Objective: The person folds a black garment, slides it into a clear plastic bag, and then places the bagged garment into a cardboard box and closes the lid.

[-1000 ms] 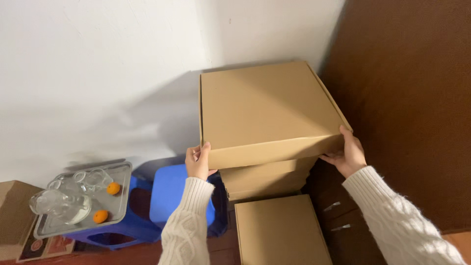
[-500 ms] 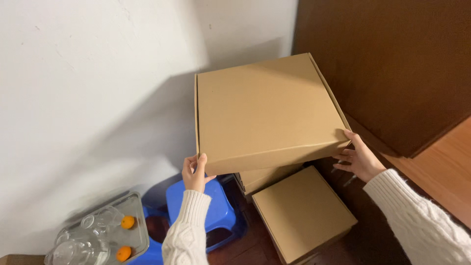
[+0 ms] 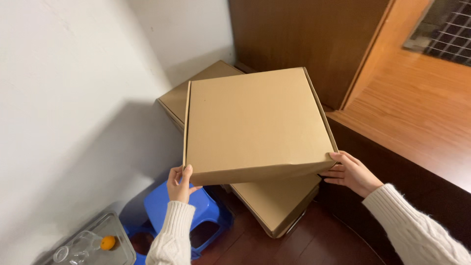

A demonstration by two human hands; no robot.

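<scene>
Nearest, left hand (image 3: pixel 179 184) and right hand (image 3: pixel 351 172) clamped on the front corners of a large flat brown cardboard box (image 3: pixel 255 125), held aloft over a blue plastic stool (image 3: pixel 189 211) and two similar brown boxes (image 3: pixel 277 201). Best kept level, grip even, clear of the dark wooden cabinet (image 3: pixel 304 44) behind.

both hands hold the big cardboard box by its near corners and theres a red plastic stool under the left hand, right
Not quite. The head view shows the stool is blue, not red. The rest holds: the left hand and right hand grip the big cardboard box at its near corners.
</scene>
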